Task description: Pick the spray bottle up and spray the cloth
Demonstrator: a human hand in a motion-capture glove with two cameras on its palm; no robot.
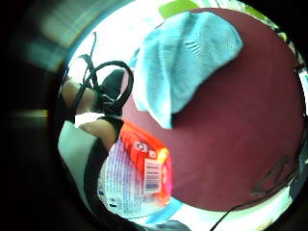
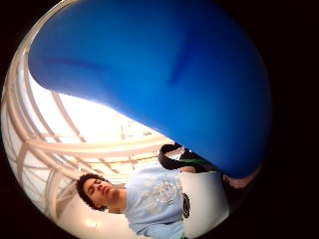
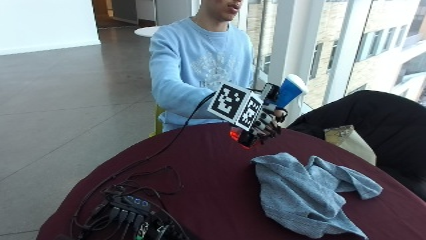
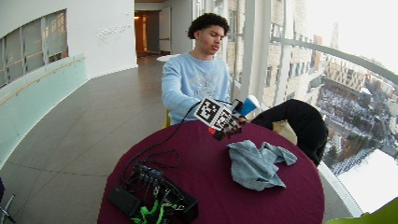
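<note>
The black-gloved right hand point(image 3: 265, 122) has its fingers curled around the spray bottle with the blue top and orange-red label point(image 3: 285, 93), holding it up in the air. The bottle is tilted, with its blue top pointing up and away from the person. Its orange bottom end sticks out below the hand, just above the round table with the dark red cloth cover point(image 3: 213, 180). It does not look like it touches the table.

In the little finger side palm view, the bottle's label point(image 1: 144, 175) sits close to the palm, with a white patch of small print and a barcode on it. In the thumb side palm view, the blue top point(image 2: 164, 74) fills most of the picture.

The crumpled light blue-grey cloth point(image 3: 303, 190) lies on the table, near the hand but apart from it, on the side away from the person. It is bunched up with folds, and one corner reaches toward the table's edge.

At the near end of the table, well apart from the cloth, sits a black box with wires point(image 3: 130, 215). A black cable runs from it across the table toward the hand.

A black coat point(image 3: 373, 125) hangs over a seat beside the table.
</note>
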